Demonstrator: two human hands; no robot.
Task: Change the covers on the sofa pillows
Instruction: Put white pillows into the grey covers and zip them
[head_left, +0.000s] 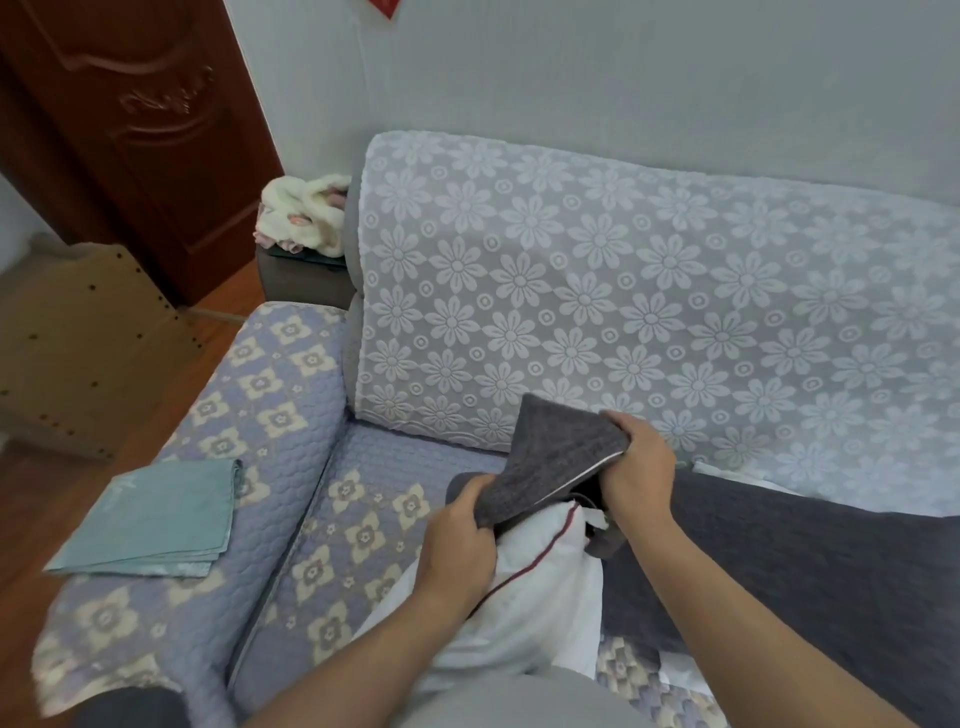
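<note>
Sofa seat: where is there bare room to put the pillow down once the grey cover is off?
Free: the seat between armrest and hands. The armrest's near end, below the folded teal covers. Crowded: right side, under dark grey fabric.

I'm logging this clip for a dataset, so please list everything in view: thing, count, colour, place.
grey cover: one, dark grey, over the sofa seat, partly pulled off the pillow
pillow: one, white with a dark red seam line, half out of the cover
teal covers: one folded stack, teal, on the sofa arm
sofa: one, lavender quilted with cream flowers, lace flower throw on its back
grey fabric: one, dark grey, on the seat at right
fluffy bundle: one, cream and pink, on a side stand behind the sofa arm
door: one, dark red-brown, upper left
board: one, tan with dark dots, on the floor at left
left hand: grips the cover's lower edge
right hand: grips the cover's upper edge
</note>
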